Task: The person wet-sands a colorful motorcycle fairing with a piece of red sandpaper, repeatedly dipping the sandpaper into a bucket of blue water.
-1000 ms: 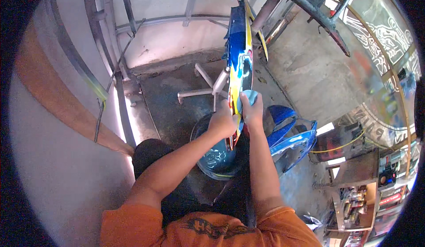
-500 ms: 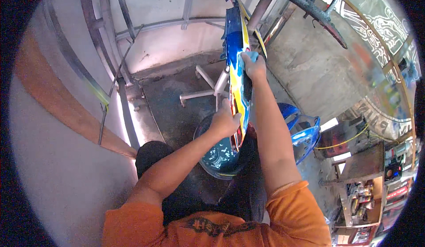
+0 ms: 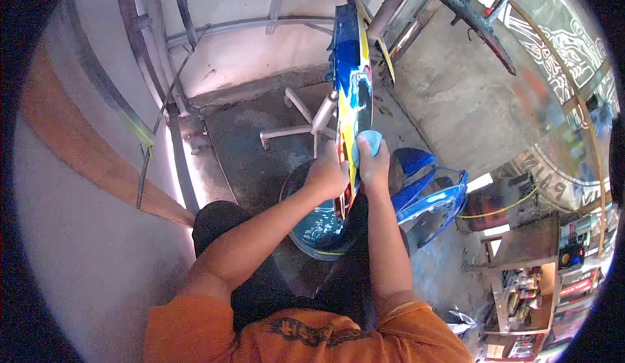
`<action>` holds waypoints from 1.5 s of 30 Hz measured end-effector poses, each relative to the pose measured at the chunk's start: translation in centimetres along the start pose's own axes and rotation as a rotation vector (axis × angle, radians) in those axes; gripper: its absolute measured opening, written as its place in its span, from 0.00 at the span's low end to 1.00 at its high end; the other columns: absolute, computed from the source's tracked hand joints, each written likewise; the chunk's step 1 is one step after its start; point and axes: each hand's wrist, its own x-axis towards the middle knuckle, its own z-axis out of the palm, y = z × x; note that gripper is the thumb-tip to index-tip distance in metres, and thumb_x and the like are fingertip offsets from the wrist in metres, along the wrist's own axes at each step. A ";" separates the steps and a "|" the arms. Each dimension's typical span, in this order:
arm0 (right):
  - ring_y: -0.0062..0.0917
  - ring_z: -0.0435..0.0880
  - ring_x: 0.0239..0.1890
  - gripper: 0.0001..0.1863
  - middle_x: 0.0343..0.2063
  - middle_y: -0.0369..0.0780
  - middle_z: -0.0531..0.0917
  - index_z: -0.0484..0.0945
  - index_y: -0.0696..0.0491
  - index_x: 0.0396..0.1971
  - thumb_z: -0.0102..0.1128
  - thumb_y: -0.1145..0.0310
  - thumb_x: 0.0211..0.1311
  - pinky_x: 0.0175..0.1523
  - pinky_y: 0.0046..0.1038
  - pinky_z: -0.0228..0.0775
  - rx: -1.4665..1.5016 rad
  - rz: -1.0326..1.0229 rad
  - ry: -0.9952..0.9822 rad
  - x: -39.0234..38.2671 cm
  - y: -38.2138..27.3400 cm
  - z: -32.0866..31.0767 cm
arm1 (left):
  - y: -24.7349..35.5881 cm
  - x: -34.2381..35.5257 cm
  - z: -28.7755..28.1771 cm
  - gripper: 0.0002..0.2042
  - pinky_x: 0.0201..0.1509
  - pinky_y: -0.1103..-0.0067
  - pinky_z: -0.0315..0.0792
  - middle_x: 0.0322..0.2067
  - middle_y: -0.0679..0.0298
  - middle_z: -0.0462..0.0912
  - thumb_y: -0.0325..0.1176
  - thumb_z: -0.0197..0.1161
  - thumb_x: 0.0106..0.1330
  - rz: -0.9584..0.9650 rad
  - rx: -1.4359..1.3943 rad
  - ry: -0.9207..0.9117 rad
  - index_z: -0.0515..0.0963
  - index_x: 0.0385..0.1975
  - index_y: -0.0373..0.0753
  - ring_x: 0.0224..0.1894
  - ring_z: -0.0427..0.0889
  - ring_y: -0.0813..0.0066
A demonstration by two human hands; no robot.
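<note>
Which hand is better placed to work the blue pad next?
Probably the right hand: it holds the blue pad at the panel, while the left hand grips the panel's lower part.

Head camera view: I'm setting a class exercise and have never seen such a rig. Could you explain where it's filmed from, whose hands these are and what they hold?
There is no machine here, just a person's bare hands. The view comes from the left of two fisheye cameras worn on the head, looking down, so straight edges bend near the rim. The left hand grips a long, colourful panel near its lower end. The right hand holds a light blue pad, apparently against the panel. Below is a round basin of what looks like liquid. On the floor stand a metal base with legs and, to the right, blue parts.
</note>
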 end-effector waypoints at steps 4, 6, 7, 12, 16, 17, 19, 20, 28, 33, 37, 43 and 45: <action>0.29 0.83 0.36 0.20 0.33 0.46 0.86 0.79 0.60 0.41 0.66 0.56 0.67 0.46 0.34 0.75 -0.063 -0.062 0.029 1.8 -0.5 0.8 | 0.8 -0.5 -0.9 0.20 0.51 0.47 0.74 0.42 0.34 0.80 0.34 0.59 0.67 -0.010 0.035 0.016 0.61 0.52 0.32 0.44 0.81 0.31; 0.29 0.83 0.35 0.21 0.34 0.46 0.86 0.79 0.60 0.42 0.67 0.55 0.66 0.46 0.34 0.75 -0.061 -0.088 0.017 3.8 -1.6 1.3 | 1.4 -0.6 -1.5 0.21 0.51 0.47 0.74 0.41 0.32 0.80 0.35 0.59 0.67 -0.047 0.051 -0.029 0.60 0.52 0.32 0.44 0.82 0.31; 0.29 0.83 0.36 0.21 0.34 0.46 0.86 0.80 0.60 0.42 0.67 0.54 0.66 0.46 0.34 0.75 -0.048 -0.086 -0.006 4.8 -2.2 1.8 | 1.3 -0.6 -1.6 0.21 0.51 0.47 0.74 0.41 0.32 0.80 0.35 0.59 0.67 -0.054 0.057 -0.027 0.60 0.52 0.32 0.44 0.82 0.31; 0.46 0.86 0.49 0.33 0.45 0.55 0.85 0.80 0.61 0.47 0.67 0.43 0.61 0.56 0.41 0.74 -0.164 -0.081 -0.050 14.0 -2.1 3.7 | 2.1 -0.6 -1.6 0.23 0.54 0.47 0.73 0.43 0.33 0.82 0.39 0.57 0.70 -0.109 0.045 -0.067 0.60 0.58 0.32 0.46 0.81 0.29; 0.41 0.86 0.48 0.35 0.44 0.51 0.86 0.81 0.60 0.50 0.68 0.41 0.59 0.55 0.38 0.74 -0.191 -0.012 -0.062 16.5 -3.7 3.8 | 2.1 -0.4 -1.5 0.24 0.59 0.50 0.73 0.48 0.31 0.79 0.36 0.57 0.69 -0.088 0.015 -0.077 0.60 0.59 0.31 0.52 0.79 0.30; 0.33 0.88 0.42 0.30 0.40 0.47 0.88 0.83 0.60 0.49 0.69 0.46 0.61 0.50 0.34 0.76 -0.199 -0.045 -0.042 16.7 -3.3 3.6 | 2.2 -0.2 -1.3 0.24 0.59 0.50 0.73 0.48 0.31 0.79 0.36 0.57 0.69 -0.081 0.014 -0.088 0.60 0.59 0.31 0.52 0.79 0.30; 0.41 0.86 0.48 0.33 0.44 0.52 0.87 0.82 0.59 0.51 0.67 0.43 0.61 0.55 0.38 0.74 -0.214 -0.035 -0.029 15.3 -3.0 4.2 | 2.0 0.0 -1.7 0.23 0.60 0.52 0.72 0.50 0.31 0.78 0.35 0.57 0.69 -0.107 0.007 -0.117 0.60 0.59 0.30 0.54 0.79 0.32; 0.48 0.84 0.54 0.36 0.47 0.55 0.85 0.81 0.58 0.53 0.65 0.39 0.60 0.59 0.42 0.73 -0.216 -0.019 -0.057 14.3 -2.7 3.9 | 1.9 0.0 -1.5 0.23 0.60 0.52 0.72 0.50 0.31 0.78 0.35 0.57 0.69 -0.106 0.007 -0.121 0.60 0.59 0.30 0.54 0.79 0.32; 0.26 0.82 0.37 0.20 0.35 0.43 0.86 0.81 0.59 0.44 0.64 0.55 0.69 0.48 0.32 0.74 -0.020 -0.028 -0.047 0.3 -0.1 0.2 | 1.3 -0.2 -0.9 0.22 0.51 0.48 0.75 0.40 0.33 0.81 0.34 0.61 0.67 -0.037 0.075 -0.046 0.59 0.53 0.30 0.43 0.82 0.32; 0.38 0.85 0.39 0.22 0.36 0.49 0.85 0.78 0.59 0.47 0.66 0.55 0.66 0.49 0.37 0.74 -0.058 -0.051 0.048 -1.4 -0.7 0.3 | 2.0 -0.4 -1.9 0.26 0.54 0.48 0.74 0.44 0.32 0.80 0.36 0.60 0.67 -0.093 0.039 -0.067 0.60 0.59 0.28 0.47 0.81 0.31; 0.42 0.87 0.43 0.24 0.40 0.52 0.86 0.78 0.58 0.49 0.67 0.54 0.63 0.51 0.40 0.75 -0.114 -0.088 -0.024 2.0 -2.9 1.2 | 2.5 -0.7 -2.2 0.23 0.49 0.48 0.76 0.39 0.33 0.82 0.35 0.61 0.66 -0.096 0.093 -0.028 0.61 0.54 0.29 0.42 0.83 0.32; 0.31 0.85 0.38 0.26 0.35 0.49 0.87 0.81 0.60 0.44 0.68 0.49 0.63 0.48 0.33 0.75 -0.274 -0.154 0.052 12.0 -3.8 3.6 | 3.0 -0.6 -2.0 0.23 0.50 0.49 0.76 0.40 0.32 0.80 0.33 0.61 0.66 -0.069 0.107 -0.053 0.60 0.52 0.28 0.43 0.83 0.32; 0.30 0.85 0.38 0.27 0.35 0.48 0.87 0.81 0.61 0.44 0.68 0.48 0.62 0.49 0.33 0.75 -0.291 -0.166 0.082 13.3 -3.8 4.4 | 2.6 -0.3 -1.9 0.23 0.51 0.49 0.75 0.41 0.30 0.79 0.33 0.62 0.66 -0.085 0.060 -0.068 0.60 0.52 0.27 0.44 0.82 0.30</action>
